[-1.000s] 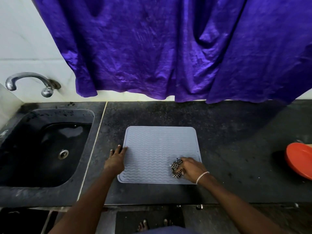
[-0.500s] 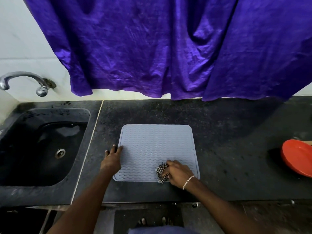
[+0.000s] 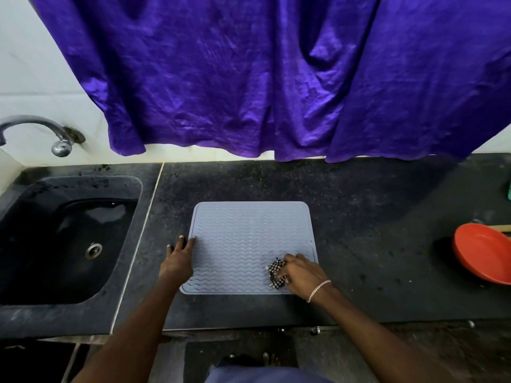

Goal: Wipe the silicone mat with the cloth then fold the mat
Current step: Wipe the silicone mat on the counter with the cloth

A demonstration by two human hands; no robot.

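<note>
silicone mat (image 3: 249, 244) flat on table (image 3: 359, 217), unfolded; left hand (image 3: 178, 258) spread flat, pinning mat's left edge; right hand (image 3: 300, 273) clenched around checkered cloth (image 3: 275, 273) at mat's near-right corner

mat (image 3: 249, 239) on counter (image 3: 359, 217), sink (image 3: 55, 244) left, bowl (image 3: 481, 252) right

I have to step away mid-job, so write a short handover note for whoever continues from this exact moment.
Left hand: flat on the counter, fingertips pressing the silicone mat's left edge to steady it.
Right hand: grip closed on the bunched checkered cloth, pressed onto the mat's near right corner.
Mat: lying flat and unfolded on the counter, right of the sink.
Done: wiping is under way; how much of the mat is covered cannot be told.
Left: finish wiping, put the cloth aside, fold the mat.
</note>
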